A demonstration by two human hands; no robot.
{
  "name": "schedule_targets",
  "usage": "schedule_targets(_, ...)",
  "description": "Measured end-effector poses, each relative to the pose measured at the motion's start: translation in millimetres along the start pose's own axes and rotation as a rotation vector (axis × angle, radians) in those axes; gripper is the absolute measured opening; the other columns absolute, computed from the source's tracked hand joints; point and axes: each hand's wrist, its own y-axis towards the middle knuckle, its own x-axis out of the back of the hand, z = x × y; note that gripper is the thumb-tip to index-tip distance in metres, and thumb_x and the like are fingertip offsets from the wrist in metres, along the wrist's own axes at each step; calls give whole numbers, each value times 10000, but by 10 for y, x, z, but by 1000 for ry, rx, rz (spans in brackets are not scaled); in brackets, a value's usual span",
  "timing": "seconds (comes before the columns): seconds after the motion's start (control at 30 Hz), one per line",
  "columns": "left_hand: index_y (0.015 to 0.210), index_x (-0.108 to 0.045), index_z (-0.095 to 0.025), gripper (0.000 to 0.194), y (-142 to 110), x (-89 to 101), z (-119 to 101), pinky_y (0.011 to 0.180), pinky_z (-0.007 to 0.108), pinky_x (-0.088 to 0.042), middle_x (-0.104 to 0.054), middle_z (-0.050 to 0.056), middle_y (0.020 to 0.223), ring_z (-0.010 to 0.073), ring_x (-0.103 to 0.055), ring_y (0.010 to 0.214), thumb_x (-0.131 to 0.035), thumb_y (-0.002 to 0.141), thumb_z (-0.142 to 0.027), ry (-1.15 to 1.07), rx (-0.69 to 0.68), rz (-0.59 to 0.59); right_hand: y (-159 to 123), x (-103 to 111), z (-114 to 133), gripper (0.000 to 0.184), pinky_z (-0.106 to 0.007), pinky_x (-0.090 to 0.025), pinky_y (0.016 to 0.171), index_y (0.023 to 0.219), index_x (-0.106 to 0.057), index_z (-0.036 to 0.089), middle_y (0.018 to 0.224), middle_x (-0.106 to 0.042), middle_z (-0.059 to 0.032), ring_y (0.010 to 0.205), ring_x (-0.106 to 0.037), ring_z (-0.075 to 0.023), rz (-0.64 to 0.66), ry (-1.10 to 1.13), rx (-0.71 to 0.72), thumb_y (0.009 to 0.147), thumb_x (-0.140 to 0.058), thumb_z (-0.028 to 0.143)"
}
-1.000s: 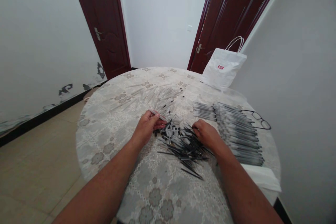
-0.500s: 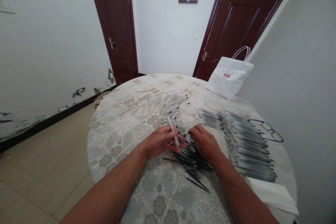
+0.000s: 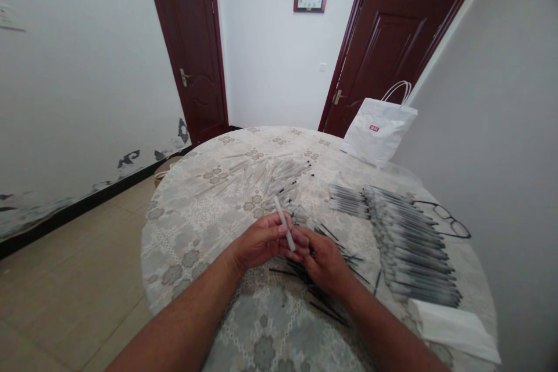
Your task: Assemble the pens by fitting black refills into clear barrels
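My left hand (image 3: 265,239) is closed round a whitish translucent pen barrel (image 3: 284,224), which tilts up and away from me. My right hand (image 3: 325,258) has its fingers pinched together against the left fingertips, at the barrel's lower end. Whatever lies in that pinch is hidden. Under and around my right hand spreads a loose pile of thin black sticks (image 3: 329,309), partly covered by the hand. Beyond both hands lies a scattered heap of whitish barrels (image 3: 265,177), a few with black tips.
Rows of grey and black pens (image 3: 418,250) lie at the right, with a smaller row (image 3: 349,200) beside them. Eyeglasses (image 3: 449,221), a folded white cloth or paper (image 3: 455,328) and a white paper bag (image 3: 379,128) are on the round table's patterned tablecloth (image 3: 187,256).
My right hand has moved left from the black sticks to meet my left hand. The left hand still holds the barrel. The view has tilted slightly.
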Motion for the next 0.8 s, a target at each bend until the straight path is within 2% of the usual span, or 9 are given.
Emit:
schedule_targets(0.07,1010,-499,-188,162,8,14,4,725,435,-594,-718,148,1058,296,-745,867,-581,936,-307,-8,-4,-22,8,17,-42,307,-308,-526,803,1220,-623,249,1039,-735,-46,876,-692,-202,-91,-49,-82,923,-546,278)
schedule_targets(0.17,1038,-474,-208,189,51,47,-14,702,437,-605,-718,113,1058,279,-748,852,-597,934,-307,-35,-87,-164,13,78,-135,259,-326,-536,767,1165,-621,229,980,-735,-62,820,-692,-200,-284,-7,-210,958,-517,344)
schedule_targets(0.27,1014,-478,-199,210,107,82,-32,806,438,-594,-727,92,1017,262,-742,916,-642,911,-282,-54,-203,-338,9,113,-178,251,-299,-542,628,1149,-578,220,1011,-721,-73,746,-686,-180,-407,308,-249,980,-485,381)
schedule_targets(0.33,994,-490,-189,223,136,98,-30,856,428,-582,-731,92,1012,255,-738,942,-671,891,-270,-55,-250,-408,4,107,-174,235,-280,-524,549,1121,-565,213,991,-718,-74,687,-674,-168,-445,556,-226,982,-485,384)
schedule_targets(0.43,978,-503,-182,247,156,103,-16,882,432,-575,-737,99,1019,259,-736,953,-707,859,-254,-50,-272,-455,-10,74,-156,197,-267,-502,500,1081,-565,210,932,-723,-66,637,-660,-162,-434,831,-190,959,-523,359)
schedule_targets(0.5,968,-506,-181,260,159,94,-14,886,441,-574,-740,99,1012,262,-737,949,-724,842,-245,-51,-266,-469,-22,55,-143,188,-268,-500,499,1065,-570,211,927,-727,-68,635,-663,-165,-393,915,-169,947,-540,354)
schedule_targets(0.8,969,-513,-183,269,143,71,-26,832,466,-595,-715,92,1085,262,-741,924,-731,841,-275,-53,-215,-453,-41,18,-85,206,-279,-509,521,1028,-606,212,943,-731,-76,650,-674,-167,-320,927,-184,939,-556,391)
